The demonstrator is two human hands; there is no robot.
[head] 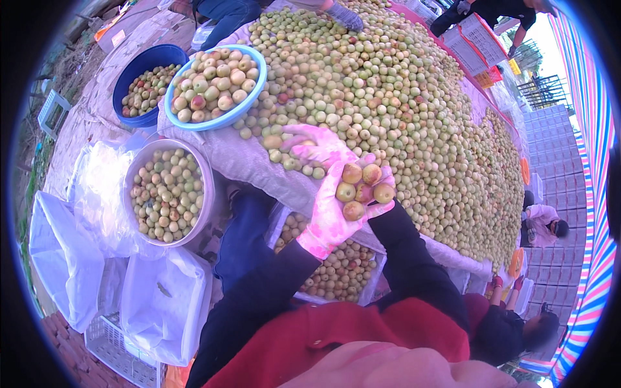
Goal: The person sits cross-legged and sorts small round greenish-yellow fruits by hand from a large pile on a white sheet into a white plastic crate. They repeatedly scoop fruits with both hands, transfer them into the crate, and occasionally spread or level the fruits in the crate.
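Observation:
My left hand (335, 208), in a pink-patterned white glove, is palm up and holds several small round green-and-red fruits (352, 211). Beyond it, my right hand (320, 145), in a matching glove, reaches left over the near edge of a large heap of the same fruits (388, 97). A fruit shows by its bent fingers; whether they grip it is unclear. The left hand partly hides the right hand's wrist. Below the hands, partly behind my left sleeve, a lined crate (381, 271) holds more fruits.
A light blue basin (264, 72), a dark blue tub (116, 92) and a pale bucket (208, 194) hold fruits at the left. Lined crates (160, 300) stand lower left. Other people are around the heap, one person (541, 223) at the right, near stacked crates (553, 160).

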